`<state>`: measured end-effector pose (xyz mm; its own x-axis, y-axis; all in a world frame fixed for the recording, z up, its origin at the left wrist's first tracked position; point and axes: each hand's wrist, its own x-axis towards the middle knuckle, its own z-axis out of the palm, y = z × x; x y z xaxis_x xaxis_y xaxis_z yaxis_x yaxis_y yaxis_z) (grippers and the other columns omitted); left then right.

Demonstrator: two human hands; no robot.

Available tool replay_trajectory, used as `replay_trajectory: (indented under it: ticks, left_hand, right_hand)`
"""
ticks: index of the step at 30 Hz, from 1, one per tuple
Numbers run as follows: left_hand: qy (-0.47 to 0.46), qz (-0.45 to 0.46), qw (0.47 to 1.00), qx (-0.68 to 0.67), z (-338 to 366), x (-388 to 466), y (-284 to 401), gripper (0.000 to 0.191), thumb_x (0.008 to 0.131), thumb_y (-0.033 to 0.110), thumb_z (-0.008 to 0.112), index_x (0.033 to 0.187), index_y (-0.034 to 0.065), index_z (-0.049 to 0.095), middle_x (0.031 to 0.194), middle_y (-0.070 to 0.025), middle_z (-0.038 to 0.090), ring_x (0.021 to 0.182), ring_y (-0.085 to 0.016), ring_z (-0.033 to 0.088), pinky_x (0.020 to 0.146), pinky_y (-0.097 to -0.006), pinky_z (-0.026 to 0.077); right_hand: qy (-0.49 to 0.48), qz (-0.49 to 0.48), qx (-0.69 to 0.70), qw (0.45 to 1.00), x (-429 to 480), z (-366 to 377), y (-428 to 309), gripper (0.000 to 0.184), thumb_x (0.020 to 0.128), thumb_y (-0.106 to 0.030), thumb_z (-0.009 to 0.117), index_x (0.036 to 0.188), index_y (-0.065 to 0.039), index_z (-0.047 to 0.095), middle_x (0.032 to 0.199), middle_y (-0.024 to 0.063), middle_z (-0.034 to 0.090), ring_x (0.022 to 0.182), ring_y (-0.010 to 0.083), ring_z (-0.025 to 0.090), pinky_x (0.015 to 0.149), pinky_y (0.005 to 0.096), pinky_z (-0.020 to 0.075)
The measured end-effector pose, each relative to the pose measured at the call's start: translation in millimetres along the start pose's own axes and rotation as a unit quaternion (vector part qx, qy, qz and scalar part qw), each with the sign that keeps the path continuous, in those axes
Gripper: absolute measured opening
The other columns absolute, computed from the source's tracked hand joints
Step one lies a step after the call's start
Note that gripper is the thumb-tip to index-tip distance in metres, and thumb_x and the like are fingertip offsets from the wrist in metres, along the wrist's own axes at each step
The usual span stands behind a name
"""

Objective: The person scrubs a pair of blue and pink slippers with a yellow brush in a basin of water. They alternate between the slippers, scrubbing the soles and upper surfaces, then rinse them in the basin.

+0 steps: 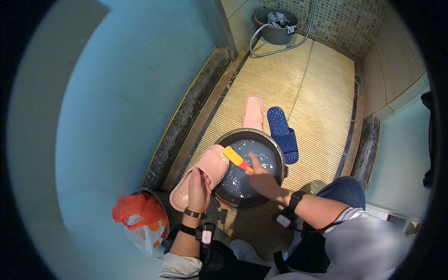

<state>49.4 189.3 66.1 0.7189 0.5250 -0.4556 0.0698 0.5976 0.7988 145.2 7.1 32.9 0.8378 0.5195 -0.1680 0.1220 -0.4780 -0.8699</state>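
Observation:
My left hand (pixel 200 189) grips a pink slide slipper (pixel 210 164) by its strap, tilted over the left rim of a dark basin (pixel 282 154). Cloudy water (pixel 241 185) with bubbles lies in the basin. In my right hand (pixel 263 176) is a scrubbing brush (pixel 233 156) with a yellow back and a red and yellow handle. Its head is at the slipper's toe end; the bristles are hidden. A second pink slipper (pixel 253 110) lies behind the basin, partly covered by it. To the right of that sits a blue slide slipper (pixel 282 134).
At the far end stands a grey tub (pixel 276 36) with cloth in it, beside a shower hose (pixel 271 54). A bin (pixel 164 206) with red and white plastic bags (pixel 140 210) is at the left. Stone kerbs (pixel 189 101) border the ribbed floor (pixel 322 105).

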Motion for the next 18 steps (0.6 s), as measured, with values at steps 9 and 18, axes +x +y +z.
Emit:
replay_trajectory:
  ticks: [9,18]
  left_hand:
    - [-0.016,0.064,0.955,0.291,3,-4,-1,0.036,0.091,-0.001,0.055,0.125,-0.0064,0.047,0.105,-0.0074,0.062,0.088,-0.010,0.060,0.075,-0.0235,0.050]
    - [-0.026,0.137,0.844,0.518,8,-11,8,0.044,0.085,0.009,0.065,0.124,-0.0037,0.050,0.089,-0.0172,0.067,0.080,-0.019,0.066,0.067,-0.0322,0.050]
  right_hand:
    - [-0.176,0.171,-0.123,0.962,0,-3,40,0.035,0.088,-0.016,0.048,0.120,-0.001,0.050,0.094,0.0275,0.065,0.089,0.0427,0.064,0.079,0.0465,0.0498]
    - [-0.046,0.072,0.156,0.984,14,14,19,0.036,0.091,-0.023,0.051,0.116,0.001,0.058,0.088,0.0237,0.066,0.079,0.0384,0.065,0.071,0.0426,0.0507]
